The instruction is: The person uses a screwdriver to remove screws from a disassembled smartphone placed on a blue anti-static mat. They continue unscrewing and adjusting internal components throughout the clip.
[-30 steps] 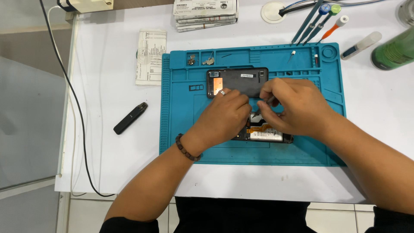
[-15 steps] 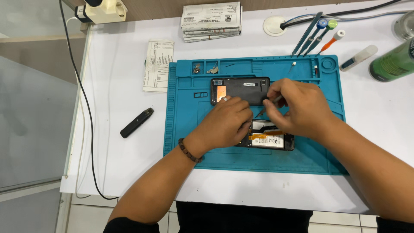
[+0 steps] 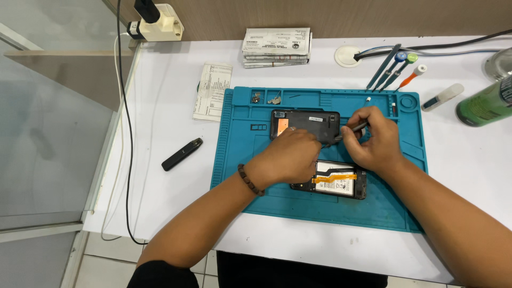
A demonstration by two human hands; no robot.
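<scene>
head view now, looking straight down on a white table (image 3: 160, 96) with a teal work mat (image 3: 240, 154) in the middle of the frame. left hand (image 3: 290, 157) sits centre frame, fingers curled down over the near edge of a dark phone back cover (image 3: 304, 121) that lies flat on the mat's upper middle; whether it pinches the cover or only presses on it, i cannot tell. right hand (image 3: 373, 141), just right of centre, is closed around a thin dark tool (image 3: 352, 130), its tip pointing left and meeting the cover's right edge. just below both hands lies the opened phone (image 3: 336, 181), battery and an orange ribbon cable (image 3: 336, 177) showing, the left hand partly covering its left end.

judging by the look, that cover is light, thin and a bit flexible, so it wants holding by its edges, not the middle; the phone body is stiffer but fragile, and the ribbon cable should not be touched or tugged. the tool is slim and could slip off a smooth edge.

around them: small screws and bits (image 3: 266, 98) in the mat's top trays, a folded paper (image 3: 212, 90) at the mat's upper left, a stack of booklets (image 3: 276, 47) top centre, a black pen-shaped stick (image 3: 182, 154) at left, screwdrivers (image 3: 394, 66) and a green bottle (image 3: 488, 101) upper right, a wall plug (image 3: 157, 21) top left.
</scene>
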